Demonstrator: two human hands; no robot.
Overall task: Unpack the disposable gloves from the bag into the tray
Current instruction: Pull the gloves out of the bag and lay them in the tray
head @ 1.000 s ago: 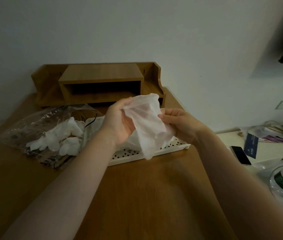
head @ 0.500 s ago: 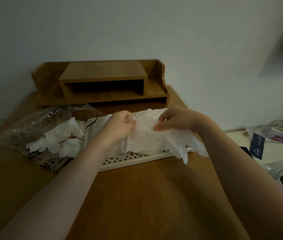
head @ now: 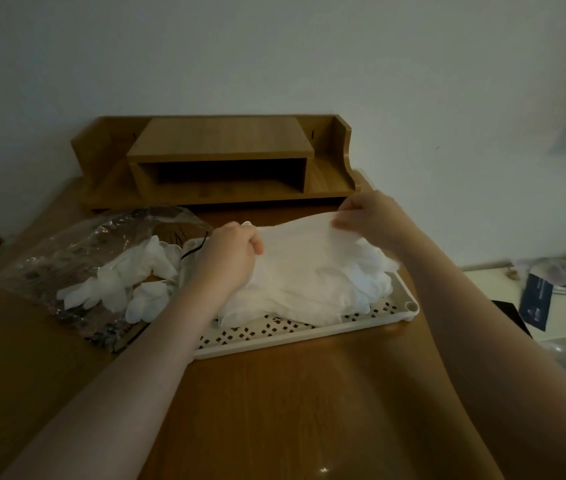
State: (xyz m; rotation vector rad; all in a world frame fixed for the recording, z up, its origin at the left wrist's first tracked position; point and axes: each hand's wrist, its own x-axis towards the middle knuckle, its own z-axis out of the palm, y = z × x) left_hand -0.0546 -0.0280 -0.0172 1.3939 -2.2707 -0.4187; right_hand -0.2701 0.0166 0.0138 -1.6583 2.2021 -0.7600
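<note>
Over tray [head: 309, 336], glove [head: 295, 251] stretched between both hands, left [head: 231, 252], right [head: 366, 216]

left hand [head: 229, 256]: bare | right hand [head: 375, 220]: bare | forearms: no sleeves | rings: none apparent, dim view

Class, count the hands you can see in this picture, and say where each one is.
2. The left hand grips the glove at its left end, over the tray. The right hand pinches the glove's far right edge. None seems hidden.
</note>
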